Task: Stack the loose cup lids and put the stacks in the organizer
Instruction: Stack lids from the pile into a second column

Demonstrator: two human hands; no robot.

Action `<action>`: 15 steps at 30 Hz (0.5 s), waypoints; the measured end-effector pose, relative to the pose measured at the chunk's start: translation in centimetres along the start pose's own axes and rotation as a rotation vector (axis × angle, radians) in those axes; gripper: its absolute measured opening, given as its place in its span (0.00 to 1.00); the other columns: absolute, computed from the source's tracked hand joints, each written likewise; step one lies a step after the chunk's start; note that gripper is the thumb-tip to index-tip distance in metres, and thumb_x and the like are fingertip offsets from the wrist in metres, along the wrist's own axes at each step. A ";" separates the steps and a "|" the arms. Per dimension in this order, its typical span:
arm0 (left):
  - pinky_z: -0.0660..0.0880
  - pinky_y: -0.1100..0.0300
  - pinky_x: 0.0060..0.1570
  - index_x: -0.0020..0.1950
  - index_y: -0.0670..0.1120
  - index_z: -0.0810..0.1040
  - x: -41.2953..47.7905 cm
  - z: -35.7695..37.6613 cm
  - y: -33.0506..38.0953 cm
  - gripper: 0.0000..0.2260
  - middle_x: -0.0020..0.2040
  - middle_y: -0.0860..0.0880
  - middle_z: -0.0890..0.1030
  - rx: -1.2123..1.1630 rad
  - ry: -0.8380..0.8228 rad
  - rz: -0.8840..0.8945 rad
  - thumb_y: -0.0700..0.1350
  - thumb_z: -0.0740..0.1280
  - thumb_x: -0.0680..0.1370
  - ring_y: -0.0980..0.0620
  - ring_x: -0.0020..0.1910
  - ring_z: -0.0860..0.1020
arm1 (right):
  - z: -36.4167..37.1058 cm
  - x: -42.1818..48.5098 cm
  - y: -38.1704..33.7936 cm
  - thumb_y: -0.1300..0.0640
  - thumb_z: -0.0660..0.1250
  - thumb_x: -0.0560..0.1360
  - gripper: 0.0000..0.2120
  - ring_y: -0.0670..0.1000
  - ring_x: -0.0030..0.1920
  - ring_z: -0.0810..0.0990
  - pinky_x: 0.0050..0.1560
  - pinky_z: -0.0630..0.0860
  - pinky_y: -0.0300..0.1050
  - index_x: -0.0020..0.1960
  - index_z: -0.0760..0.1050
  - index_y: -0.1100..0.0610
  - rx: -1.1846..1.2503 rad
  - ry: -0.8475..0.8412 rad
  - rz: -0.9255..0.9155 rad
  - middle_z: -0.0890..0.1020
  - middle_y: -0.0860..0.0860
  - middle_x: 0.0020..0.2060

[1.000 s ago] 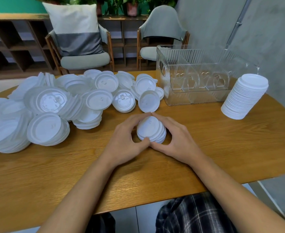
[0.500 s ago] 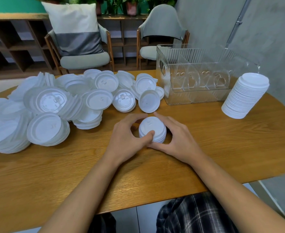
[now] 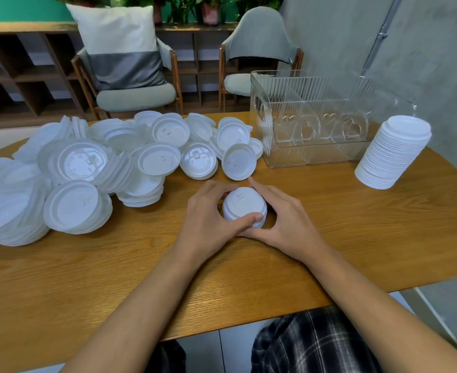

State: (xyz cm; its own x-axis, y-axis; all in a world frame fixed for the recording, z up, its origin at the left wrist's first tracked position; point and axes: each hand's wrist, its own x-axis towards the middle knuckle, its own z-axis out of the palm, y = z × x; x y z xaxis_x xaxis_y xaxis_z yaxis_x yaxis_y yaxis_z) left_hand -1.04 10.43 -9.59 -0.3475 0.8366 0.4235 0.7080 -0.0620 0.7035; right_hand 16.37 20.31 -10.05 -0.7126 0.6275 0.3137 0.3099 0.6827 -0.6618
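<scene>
small stack of lids point(image 3: 245, 204) sits on the tabletop point(image 3: 329, 232), cupped from both sides — left hand point(image 3: 208, 219) curled round its left edge, thumb across the front; right hand point(image 3: 284, 216) curled round the right. loose lids point(image 3: 109, 168) heaped to the left. clear organizer point(image 3: 316, 119) behind right; tall stack point(image 3: 394, 154) just beside it.
</scene>
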 end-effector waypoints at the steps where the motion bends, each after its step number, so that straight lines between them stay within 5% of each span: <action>1: 0.75 0.66 0.55 0.63 0.50 0.83 -0.1 0.1 -0.1 0.30 0.55 0.56 0.81 0.006 -0.001 0.000 0.63 0.82 0.67 0.60 0.55 0.79 | 0.0 0.0 0.0 0.36 0.78 0.67 0.49 0.42 0.71 0.73 0.71 0.72 0.44 0.82 0.64 0.51 0.001 0.003 -0.005 0.76 0.45 0.70; 7: 0.69 0.72 0.53 0.61 0.49 0.81 -0.2 0.3 -0.4 0.30 0.55 0.57 0.78 0.014 -0.025 -0.017 0.65 0.80 0.66 0.60 0.56 0.77 | 0.3 0.1 0.6 0.30 0.74 0.68 0.51 0.46 0.74 0.71 0.73 0.58 0.29 0.83 0.62 0.53 -0.078 -0.046 0.003 0.74 0.45 0.74; 11: 0.74 0.62 0.55 0.61 0.51 0.79 -0.3 0.5 -0.5 0.33 0.56 0.58 0.76 0.017 -0.048 -0.024 0.71 0.75 0.66 0.58 0.57 0.76 | 0.4 0.0 0.9 0.26 0.71 0.68 0.53 0.46 0.75 0.69 0.77 0.66 0.47 0.84 0.60 0.51 -0.084 -0.068 0.005 0.73 0.43 0.75; 15: 0.72 0.67 0.54 0.61 0.52 0.79 -0.4 0.2 -0.4 0.30 0.56 0.59 0.78 -0.007 -0.059 -0.034 0.72 0.71 0.69 0.61 0.57 0.76 | 0.3 -0.1 0.4 0.30 0.71 0.70 0.49 0.44 0.75 0.69 0.73 0.60 0.32 0.83 0.62 0.52 -0.083 -0.054 0.025 0.73 0.44 0.75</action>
State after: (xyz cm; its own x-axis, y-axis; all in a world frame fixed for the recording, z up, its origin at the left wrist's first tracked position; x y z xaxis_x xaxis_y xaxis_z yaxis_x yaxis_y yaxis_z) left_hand -1.11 10.20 -10.16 -0.3343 0.8691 0.3645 0.6920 -0.0362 0.7209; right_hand 16.41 20.43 -10.52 -0.7357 0.6257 0.2592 0.3778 0.6968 -0.6097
